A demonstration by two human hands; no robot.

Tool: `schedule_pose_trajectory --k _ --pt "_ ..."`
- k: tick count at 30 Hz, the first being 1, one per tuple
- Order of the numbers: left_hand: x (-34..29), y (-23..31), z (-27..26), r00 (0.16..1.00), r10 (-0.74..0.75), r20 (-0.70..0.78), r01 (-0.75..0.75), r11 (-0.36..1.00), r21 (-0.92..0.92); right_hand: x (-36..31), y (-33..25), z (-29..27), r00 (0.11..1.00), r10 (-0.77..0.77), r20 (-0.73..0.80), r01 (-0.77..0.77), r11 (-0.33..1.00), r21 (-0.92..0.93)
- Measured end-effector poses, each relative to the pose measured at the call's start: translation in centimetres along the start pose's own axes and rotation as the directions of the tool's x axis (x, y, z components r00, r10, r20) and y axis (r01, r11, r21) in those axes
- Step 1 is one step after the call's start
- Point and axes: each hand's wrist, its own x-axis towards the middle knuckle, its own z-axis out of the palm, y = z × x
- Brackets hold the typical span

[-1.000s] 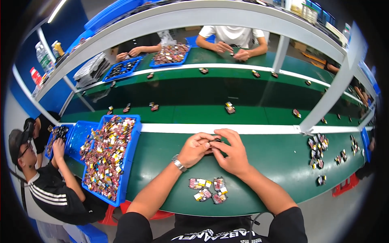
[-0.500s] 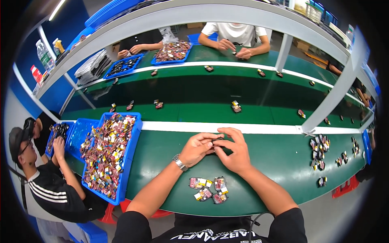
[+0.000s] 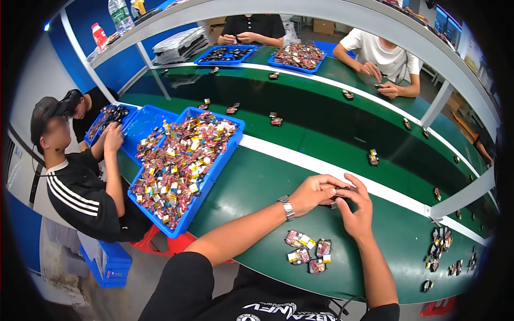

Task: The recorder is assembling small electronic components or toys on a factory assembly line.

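Both of my hands meet over the near green bench, fingertips together. My left hand (image 3: 315, 193), with a metal-banded watch on its wrist, is closed on a small black casing (image 3: 342, 189). My right hand (image 3: 356, 211) pinches the same casing from the other side, thumb and fingers bent round it. Fingers hide most of the piece, so its details cannot be made out. Just below my hands lies a small group of electronic modules (image 3: 316, 263), with black rims, reddish boards and yellow-and-white parts.
On my left, a blue bin (image 3: 201, 200) holds a heap of reddish electronic parts. Beside it a co-worker (image 3: 80, 182) handles black pieces. Past a white rail runs a green conveyor (image 3: 321, 140) carrying scattered modules. More modules (image 3: 439, 246) lie at right. Two people work opposite.
The view has swung to the left, so the bench and bins appear farther right. My hands stay together on the black casing, with the fingers slightly shifted.
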Motion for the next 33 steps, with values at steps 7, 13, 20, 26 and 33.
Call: schedule_pose_trajectory --k 7,13,20,26,33 --pt "-0.4 -0.1 -0.3 0.995 0.003 -0.098 -0.001 1.000 0.019 0.5 -0.9 0.9 0.922 -0.324 -0.210 0.255 0.919 -0.300" --pt "-0.3 0.2 0.1 0.993 -0.042 -0.115 0.040 0.999 -0.014 0.1 -0.8 0.8 0.921 -0.367 -0.128 0.290 0.869 -0.401" --pt "-0.2 0.2 0.2 0.994 -0.033 -0.108 0.031 0.999 -0.015 0.1 -0.8 0.9 0.912 -0.392 -0.122 0.294 0.830 -0.474" --pt "-0.3 0.3 0.5 0.995 -0.010 -0.098 0.009 1.000 -0.006 0.0 -0.5 1.1 0.927 -0.356 -0.118 0.266 0.846 -0.462" --pt "-0.2 -0.1 1.1 0.974 0.036 -0.226 0.011 0.979 0.202 0.2 -0.3 0.9 0.937 -0.316 -0.148 0.239 0.891 -0.387"
